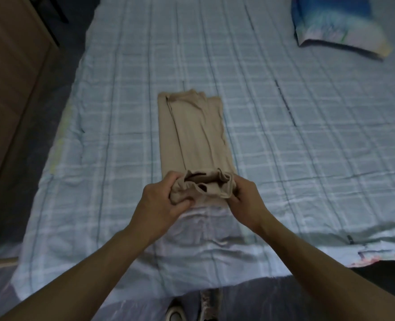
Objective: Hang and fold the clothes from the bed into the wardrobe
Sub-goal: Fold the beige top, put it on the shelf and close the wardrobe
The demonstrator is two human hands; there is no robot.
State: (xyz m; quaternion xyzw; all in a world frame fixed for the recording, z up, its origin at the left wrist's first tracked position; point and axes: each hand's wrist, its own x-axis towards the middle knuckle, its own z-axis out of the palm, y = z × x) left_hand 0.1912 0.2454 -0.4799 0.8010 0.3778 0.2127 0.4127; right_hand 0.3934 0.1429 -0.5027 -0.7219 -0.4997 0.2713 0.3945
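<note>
**Bed with checked sheet: beige garment, near end in both hands**

The bed point(284, 135) was covered by a pale blue checked sheet. A pillow point(337, 26) lay at its far right, and a brown wooden panel point(11, 77) ran along the left; whether that was the wardrobe could not be told.

A beige garment point(191, 135) lay near the middle of the sheet, folded into a long narrow strip. Its long axis ran straight away from the person. The far end was squared off and the near end was bunched into a loose roll.

The left hand point(159, 202) gripped the left side of that roll, fingers curled round the cloth. The right hand point(245, 200) pinched the right side likewise. The two hands sat level at the near end, neither nearer the strip than the other. All the flat length lay beyond them, away from the body.

Judgement: a roll or fold would travel forward along that axis, with both hands advancing together to keep the edges straight. The garment was not yet in the wardrobe.
</note>
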